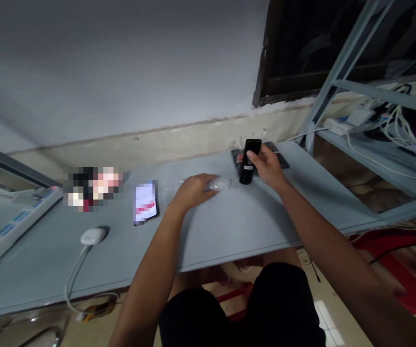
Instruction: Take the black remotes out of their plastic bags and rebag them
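Note:
My right hand (266, 166) grips a long, slim black device (250, 161) with a small white label near its lower end. The device is tilted upright above the table, thumb on its front face. Its exact kind I cannot make out. My left hand (194, 192) rests on the table with thumb and fingers around a crumpled clear plastic bag (220, 184). Part of that bag is hidden under the hand. Behind the right hand lie dark items in clear plastic (276, 153), partly covered by the hand and device.
On the grey table (229, 226) a lit phone (145, 202) lies left of my left hand. Further left are a white puck on a cable (93, 236), a blurred-out item (94, 187) and a power strip (22, 219). A metal shelf (384, 144) with tangled cables stands right.

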`<state>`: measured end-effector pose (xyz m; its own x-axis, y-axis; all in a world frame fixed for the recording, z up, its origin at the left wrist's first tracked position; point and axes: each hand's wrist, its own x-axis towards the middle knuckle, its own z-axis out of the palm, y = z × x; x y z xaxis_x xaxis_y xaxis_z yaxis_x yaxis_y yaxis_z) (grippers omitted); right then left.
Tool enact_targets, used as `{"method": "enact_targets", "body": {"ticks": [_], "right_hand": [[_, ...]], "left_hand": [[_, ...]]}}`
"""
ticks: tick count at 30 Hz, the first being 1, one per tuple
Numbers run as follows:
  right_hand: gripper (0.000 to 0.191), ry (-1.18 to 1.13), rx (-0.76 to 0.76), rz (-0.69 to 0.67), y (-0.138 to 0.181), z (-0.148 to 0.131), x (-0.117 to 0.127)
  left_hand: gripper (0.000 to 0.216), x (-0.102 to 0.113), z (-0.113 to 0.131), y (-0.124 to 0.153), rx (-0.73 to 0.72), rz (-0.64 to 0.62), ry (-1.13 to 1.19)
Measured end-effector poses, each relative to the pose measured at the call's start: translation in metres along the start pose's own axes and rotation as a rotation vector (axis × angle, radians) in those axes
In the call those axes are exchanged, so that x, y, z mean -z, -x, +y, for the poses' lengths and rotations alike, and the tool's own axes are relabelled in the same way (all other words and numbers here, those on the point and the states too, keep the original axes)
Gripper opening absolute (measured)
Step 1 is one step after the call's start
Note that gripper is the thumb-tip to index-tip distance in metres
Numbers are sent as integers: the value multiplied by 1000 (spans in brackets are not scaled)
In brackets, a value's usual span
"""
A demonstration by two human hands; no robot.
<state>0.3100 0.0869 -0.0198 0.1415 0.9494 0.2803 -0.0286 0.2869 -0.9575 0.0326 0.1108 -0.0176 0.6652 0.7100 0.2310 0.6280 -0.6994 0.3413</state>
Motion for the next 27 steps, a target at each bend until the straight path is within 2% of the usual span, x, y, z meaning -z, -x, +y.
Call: {"method": "enact_targets", "body": {"ticks": [4,7,10,12,15,18,23,27], "right_hand": [[56,90,32,-61,6,6,-7],[46,219,75,-175,9,12,-6],[45,355,88,-305,10,16,-3],[41,417,86,-330,9,17,-2],[29,491,141,-302,6,16,-1],[26,501,186,-210,3,15,-2],[40,317,32,4,2,19,-6],[50,146,-72,-33,3,23,-10]], "left_hand": [[52,0,10,0,-46,-35,30],[51,-1,12,-1,-62,-41,23],[52,-4,13,-3,-77,-53,18],[56,-6,15,-4,-88,-69,23],[67,-8,17,-5,-108,-92,45],[69,-7,19,-5,-121,-96,66],[50,-8,25,-5,-155,-83,44],[53,-11,33,-6,-256,-25,14]]}}
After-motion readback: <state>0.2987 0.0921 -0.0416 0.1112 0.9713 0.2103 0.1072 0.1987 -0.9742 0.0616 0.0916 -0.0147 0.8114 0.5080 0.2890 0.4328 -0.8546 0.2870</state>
